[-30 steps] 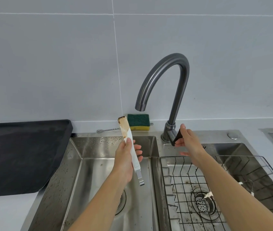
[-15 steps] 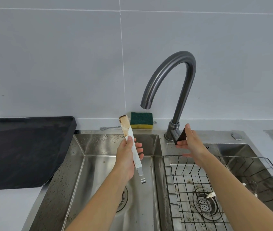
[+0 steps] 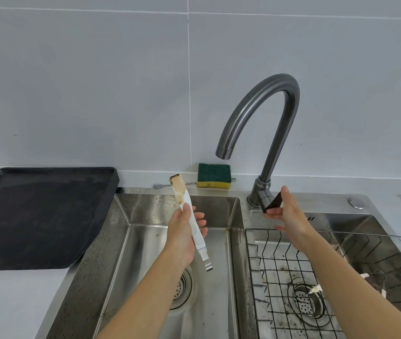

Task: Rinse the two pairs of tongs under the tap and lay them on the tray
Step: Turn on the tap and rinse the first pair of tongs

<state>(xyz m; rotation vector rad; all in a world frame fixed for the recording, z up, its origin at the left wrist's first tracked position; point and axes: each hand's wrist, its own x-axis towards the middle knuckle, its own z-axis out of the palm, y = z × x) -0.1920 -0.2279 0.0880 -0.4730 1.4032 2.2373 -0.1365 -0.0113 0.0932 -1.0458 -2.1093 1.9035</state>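
Tray (image 3: 35,216), dark, sits on counter at far L, just beside the sink (image 3: 145,216). L hand (image 3: 182,237) is wrapped round white tongs (image 3: 191,220) above L basin, stained tip up, metal end down. Green/yellow sponge (image 3: 214,175) stands against wall behind. Tap (image 3: 263,118) arches over basin, no water visible. R hand (image 3: 290,214) pinches tap's dark lever (image 3: 271,204), above wire rack (image 3: 329,277) in R basin.

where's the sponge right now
The sponge stands on edge against the back wall, behind the left basin, just left of the tap and right of the tray.
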